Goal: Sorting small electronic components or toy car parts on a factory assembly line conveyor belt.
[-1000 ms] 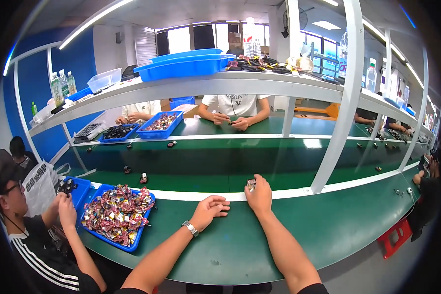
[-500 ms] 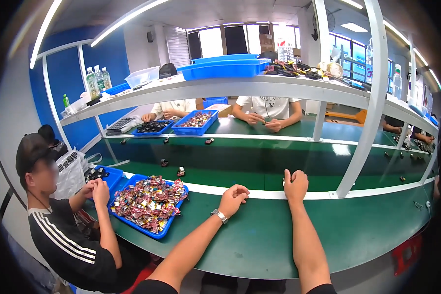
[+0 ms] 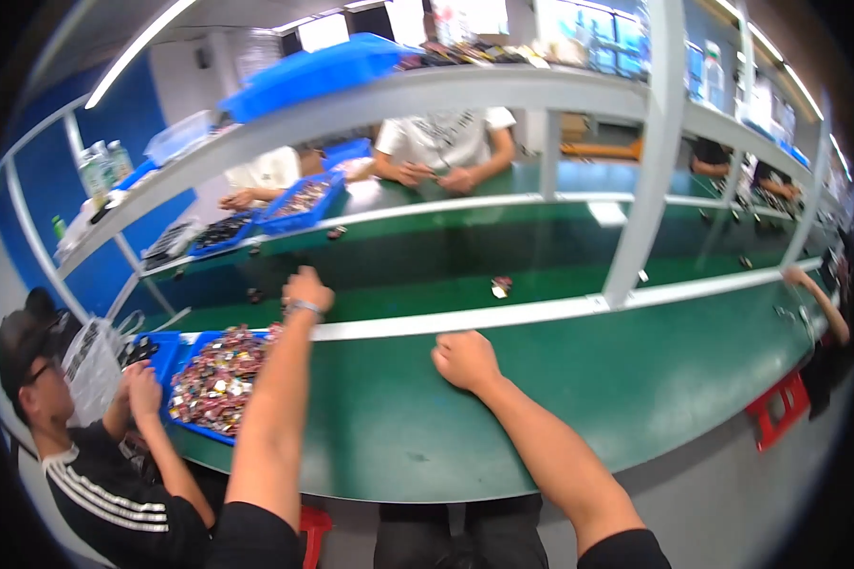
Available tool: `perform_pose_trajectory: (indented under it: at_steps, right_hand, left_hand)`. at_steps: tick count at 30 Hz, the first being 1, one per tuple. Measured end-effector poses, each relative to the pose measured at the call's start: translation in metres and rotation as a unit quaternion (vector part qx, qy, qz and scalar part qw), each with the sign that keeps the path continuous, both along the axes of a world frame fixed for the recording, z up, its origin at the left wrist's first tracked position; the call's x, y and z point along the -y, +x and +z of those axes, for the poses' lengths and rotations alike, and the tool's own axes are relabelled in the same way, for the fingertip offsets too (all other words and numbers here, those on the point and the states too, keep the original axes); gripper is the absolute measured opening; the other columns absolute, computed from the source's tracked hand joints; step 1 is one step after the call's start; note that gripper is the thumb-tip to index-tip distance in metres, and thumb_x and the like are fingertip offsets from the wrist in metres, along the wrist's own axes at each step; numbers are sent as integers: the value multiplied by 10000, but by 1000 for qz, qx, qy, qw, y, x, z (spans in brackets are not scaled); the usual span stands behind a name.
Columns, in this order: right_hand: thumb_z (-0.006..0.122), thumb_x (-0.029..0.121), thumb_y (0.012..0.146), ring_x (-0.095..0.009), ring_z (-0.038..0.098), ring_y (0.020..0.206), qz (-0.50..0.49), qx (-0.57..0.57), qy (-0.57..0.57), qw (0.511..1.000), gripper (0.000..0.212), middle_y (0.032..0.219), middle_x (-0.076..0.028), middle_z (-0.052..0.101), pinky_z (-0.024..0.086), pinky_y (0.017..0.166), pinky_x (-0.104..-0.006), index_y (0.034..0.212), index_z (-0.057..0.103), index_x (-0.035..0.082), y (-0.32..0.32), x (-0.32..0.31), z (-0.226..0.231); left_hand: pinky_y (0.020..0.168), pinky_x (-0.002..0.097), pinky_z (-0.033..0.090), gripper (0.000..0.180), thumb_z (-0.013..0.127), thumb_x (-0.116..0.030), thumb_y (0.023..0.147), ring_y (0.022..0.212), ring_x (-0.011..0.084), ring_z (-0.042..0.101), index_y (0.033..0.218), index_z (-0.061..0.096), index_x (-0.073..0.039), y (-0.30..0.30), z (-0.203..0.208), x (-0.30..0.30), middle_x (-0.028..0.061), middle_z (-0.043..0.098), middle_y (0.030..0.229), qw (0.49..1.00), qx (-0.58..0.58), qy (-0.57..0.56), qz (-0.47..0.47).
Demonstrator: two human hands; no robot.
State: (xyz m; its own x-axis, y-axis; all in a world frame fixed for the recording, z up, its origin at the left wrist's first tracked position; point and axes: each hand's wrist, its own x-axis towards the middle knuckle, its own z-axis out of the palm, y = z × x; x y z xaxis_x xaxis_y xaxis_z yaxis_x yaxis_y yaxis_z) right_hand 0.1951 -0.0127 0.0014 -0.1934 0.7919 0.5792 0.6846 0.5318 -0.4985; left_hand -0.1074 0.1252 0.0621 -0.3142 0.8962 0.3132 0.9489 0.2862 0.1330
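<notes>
My left hand [image 3: 308, 292] reaches over the dark green belt beyond the white rail, wearing a metal-banded watch on its wrist. Its fingers curl downward and blur; whatever they hold is hidden. My right hand [image 3: 465, 360] rests closed on the green tabletop [image 3: 389, 417], its fingertips tucked out of sight. On the belt beyond it lies a small reddish part with a white label [image 3: 500, 286]. A small dark part [image 3: 254, 296] lies left of my left hand. Beside my left forearm, a blue tray [image 3: 204, 434] is heaped with small reddish, white and yellow parts.
A white rail [image 3: 389, 327] divides tabletop from belt, and a white post [image 3: 643, 180] rises from it. Overhead runs a shelf [image 3: 370, 100] with blue bins. A person in black [image 3: 114, 474] sits at my left; others work across the belt. A red stool [image 3: 778, 408] stands at right.
The view has turned right and tilted. My left hand has moved left and forward over the belt. The right hand has drawn back onto the tabletop, and a labelled part now shows beyond it.
</notes>
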Motion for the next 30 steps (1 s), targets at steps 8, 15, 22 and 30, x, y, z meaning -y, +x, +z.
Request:
perform_pose_trajectory:
  at_steps: [8, 15, 22, 30]
  right_hand:
    - [563, 196, 779, -377, 647, 708, -3, 13, -56, 998, 174, 708, -162, 658, 534, 666, -480, 681, 638, 74, 8, -21, -6]
    - [581, 182, 769, -389, 639, 699, 1, -30, -90, 995, 152, 709, -171, 655, 530, 678, -480, 688, 645, 71, 6, -16, 3]
    - [555, 153, 747, -433, 596, 652, -30, -41, -69, 996, 171, 681, -228, 606, 486, 582, -475, 659, 621, 23, 8, -23, -4]
    - [587, 73, 744, -189, 249, 499, -17, -123, -36, 992, 322, 507, -114, 297, 296, 464, -363, 576, 319, 13, 13, -27, -3]
  left_hand:
    - [958, 412, 505, 428, 589, -202, 831, 1142, 349, 611, 1216, 594, -14, -38, -1, -31, 227, 621, 1221, 975, -27, -214, 57]
    - [975, 464, 477, 388, 541, -135, 866, 1171, 404, 571, 1249, 568, -78, -82, -30, -46, 259, 581, 1259, 991, -36, -110, 63]
    - [907, 464, 497, 316, 573, -85, 782, 1057, 375, 616, 1085, 656, -122, -5, -22, -7, 174, 665, 1101, 996, -26, 3, -87]
    - [691, 469, 516, 218, 563, -56, 816, 832, 329, 623, 990, 653, -154, 101, -47, 83, 133, 648, 808, 894, 51, 184, -406]
